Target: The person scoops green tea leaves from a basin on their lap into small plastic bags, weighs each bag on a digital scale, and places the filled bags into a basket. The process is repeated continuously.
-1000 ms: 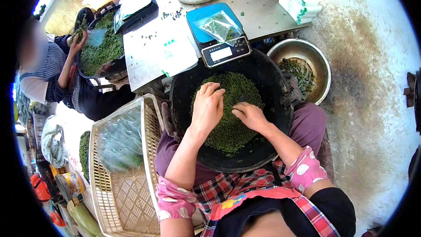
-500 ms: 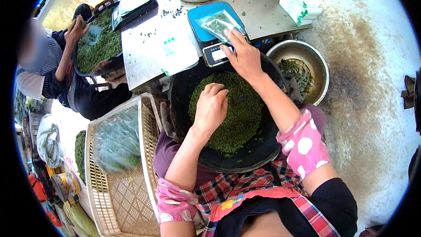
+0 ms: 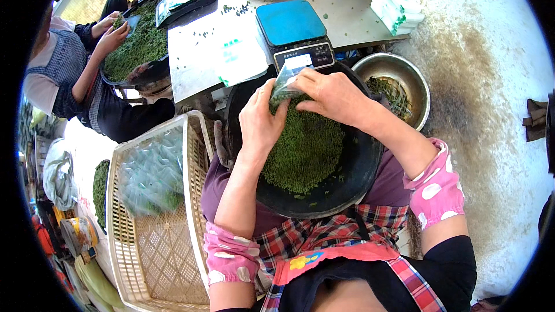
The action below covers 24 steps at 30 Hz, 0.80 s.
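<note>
My left hand [image 3: 258, 120] and my right hand [image 3: 338, 97] are together over the far part of a black basin [image 3: 364, 167]. Between them they grip a small clear plastic bag [image 3: 282, 89] with green contents in its lower part. My right fingers pinch its upper edge, while the left hand wraps its side. The basin sits on my lap and holds a heap of small green peppercorn-like berries [image 3: 305, 153]. Just beyond the bag, a digital scale [image 3: 291, 22] with a bare blue pan stands at the table's edge.
Left of me stands a cream plastic crate [image 3: 124, 266] with several filled bags [image 3: 151, 176]. At right is a metal bowl [image 3: 425, 89] of leafy stems. A stack of flat bags [image 3: 241, 58] lies on the table [image 3: 193, 72]. Another person [image 3: 63, 75] works at far left.
My right hand has taken the bag off the scale and brought it back over the basin. My left hand has risen from the berries to hold the bag too.
</note>
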Motion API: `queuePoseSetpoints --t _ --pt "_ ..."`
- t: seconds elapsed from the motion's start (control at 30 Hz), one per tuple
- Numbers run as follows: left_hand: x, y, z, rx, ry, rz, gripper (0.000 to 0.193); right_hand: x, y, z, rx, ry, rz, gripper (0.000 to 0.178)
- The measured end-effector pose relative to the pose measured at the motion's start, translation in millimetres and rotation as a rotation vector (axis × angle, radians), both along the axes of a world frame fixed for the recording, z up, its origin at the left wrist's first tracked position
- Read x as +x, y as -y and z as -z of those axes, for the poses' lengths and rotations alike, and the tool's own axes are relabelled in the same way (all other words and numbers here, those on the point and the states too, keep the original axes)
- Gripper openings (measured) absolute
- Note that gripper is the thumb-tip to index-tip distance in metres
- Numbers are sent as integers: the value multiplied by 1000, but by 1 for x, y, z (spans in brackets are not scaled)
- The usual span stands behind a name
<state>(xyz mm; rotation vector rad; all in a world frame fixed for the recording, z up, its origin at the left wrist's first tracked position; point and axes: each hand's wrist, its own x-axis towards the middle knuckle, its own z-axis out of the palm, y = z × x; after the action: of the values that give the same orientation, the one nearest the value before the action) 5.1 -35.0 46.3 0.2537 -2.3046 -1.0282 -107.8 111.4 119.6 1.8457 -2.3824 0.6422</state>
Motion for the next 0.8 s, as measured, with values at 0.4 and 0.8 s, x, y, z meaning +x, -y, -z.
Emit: queuePoseSetpoints --t 0.4,0.8 --pt "14 -11 10 498 456 429 35 -3 -30 9 506 1259 43 29" --pt "54 1 -3 624 163 386 28 49 -10 -15 203 687 -61 18"
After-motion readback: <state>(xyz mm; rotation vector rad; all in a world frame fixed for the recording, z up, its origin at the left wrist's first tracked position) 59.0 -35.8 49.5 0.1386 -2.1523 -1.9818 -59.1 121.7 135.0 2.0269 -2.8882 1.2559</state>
